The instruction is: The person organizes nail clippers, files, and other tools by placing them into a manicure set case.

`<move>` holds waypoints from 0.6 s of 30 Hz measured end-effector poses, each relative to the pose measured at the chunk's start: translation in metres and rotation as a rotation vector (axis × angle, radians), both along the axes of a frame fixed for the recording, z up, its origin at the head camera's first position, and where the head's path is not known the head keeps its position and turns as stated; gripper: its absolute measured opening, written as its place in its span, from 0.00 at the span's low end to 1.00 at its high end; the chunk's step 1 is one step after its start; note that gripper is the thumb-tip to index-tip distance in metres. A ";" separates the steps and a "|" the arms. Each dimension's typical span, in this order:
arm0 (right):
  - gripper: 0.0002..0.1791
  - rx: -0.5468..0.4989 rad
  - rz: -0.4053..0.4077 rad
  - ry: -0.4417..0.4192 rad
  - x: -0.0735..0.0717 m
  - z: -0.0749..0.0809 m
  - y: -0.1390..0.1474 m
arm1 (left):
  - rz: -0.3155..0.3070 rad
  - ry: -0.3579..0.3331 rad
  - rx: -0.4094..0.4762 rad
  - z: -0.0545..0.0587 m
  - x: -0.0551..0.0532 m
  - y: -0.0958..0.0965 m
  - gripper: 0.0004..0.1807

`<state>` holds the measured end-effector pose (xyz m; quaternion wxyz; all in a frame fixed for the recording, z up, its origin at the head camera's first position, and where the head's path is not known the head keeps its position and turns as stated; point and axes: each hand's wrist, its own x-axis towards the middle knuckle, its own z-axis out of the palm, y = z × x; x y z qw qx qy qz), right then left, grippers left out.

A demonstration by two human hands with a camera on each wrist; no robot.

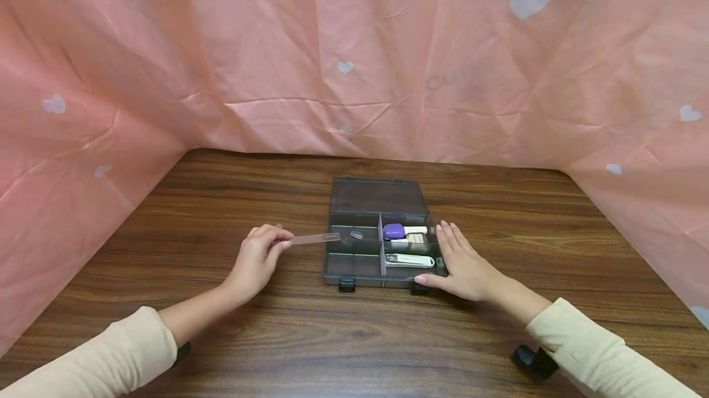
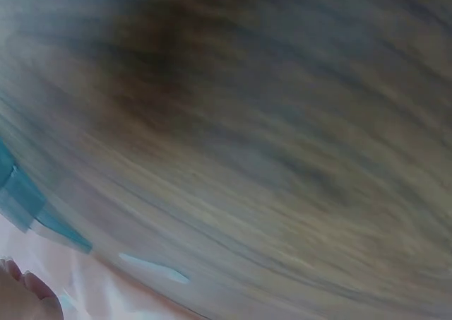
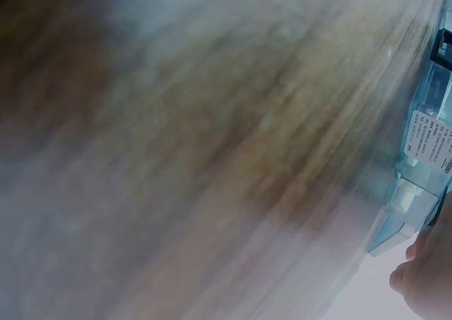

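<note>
My left hand [image 1: 260,259] pinches one end of a thin, clear plastic strip [image 1: 316,238] between thumb and fingers. The strip's other end reaches over the left edge of a dark see-through compartment box [image 1: 354,261]. My right hand [image 1: 468,266] rests against the box's right side, fingers straight, thumb at the front edge. In the box's right-hand compartments lie a purple bottle with a white cap [image 1: 394,230], a small item with a pale label [image 1: 416,238] and a nail clipper [image 1: 410,261]. A small clear piece [image 1: 356,234] lies in a left compartment.
The box's lid [image 1: 379,195] lies folded back, away from me. Two black latches, one being the left latch [image 1: 347,284], sit on its front. Around the wooden table [image 1: 249,183] hangs a pink curtain [image 1: 277,47] with white hearts. A printed label [image 3: 429,140] shows on the box's side.
</note>
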<state>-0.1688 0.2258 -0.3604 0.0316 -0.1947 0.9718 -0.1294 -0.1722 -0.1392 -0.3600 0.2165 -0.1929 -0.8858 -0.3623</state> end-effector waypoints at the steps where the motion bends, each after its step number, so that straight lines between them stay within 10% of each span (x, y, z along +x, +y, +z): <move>1: 0.59 -0.001 0.001 -0.001 0.000 0.000 0.000 | -0.004 0.001 -0.002 -0.001 0.000 0.002 0.06; 18: 0.59 -0.010 -0.001 0.000 0.000 0.001 -0.001 | -0.070 -0.021 -0.019 -0.005 0.000 0.039 0.05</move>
